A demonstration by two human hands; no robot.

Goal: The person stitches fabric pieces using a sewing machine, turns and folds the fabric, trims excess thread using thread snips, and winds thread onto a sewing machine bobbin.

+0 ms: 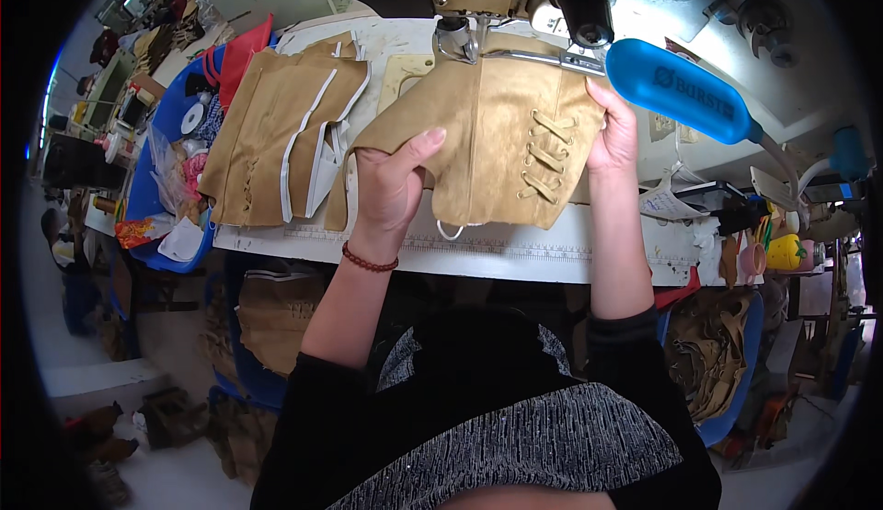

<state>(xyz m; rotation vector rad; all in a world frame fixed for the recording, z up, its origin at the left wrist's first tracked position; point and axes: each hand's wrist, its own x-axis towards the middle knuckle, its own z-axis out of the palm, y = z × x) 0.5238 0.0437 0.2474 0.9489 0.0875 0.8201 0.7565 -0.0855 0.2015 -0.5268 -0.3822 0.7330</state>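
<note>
A tan suede piece with a seam down its middle and criss-cross lacing spans both my hands. Its far edge lies at the sewing machine's needle area, beside a metal guide. My left hand grips the piece's left part, thumb on top and fingers hidden beneath. At the right edge, near the metal guide, my right hand pinches the suede with its fingers partly hidden behind it. A white cord loop hangs from the near edge.
Left on the white table lies a stack of tan pieces with white edging. A blue bin of mixed items stands beyond it. A blue lamp hangs at the right, above the table. Another blue bin of tan pieces sits lower right.
</note>
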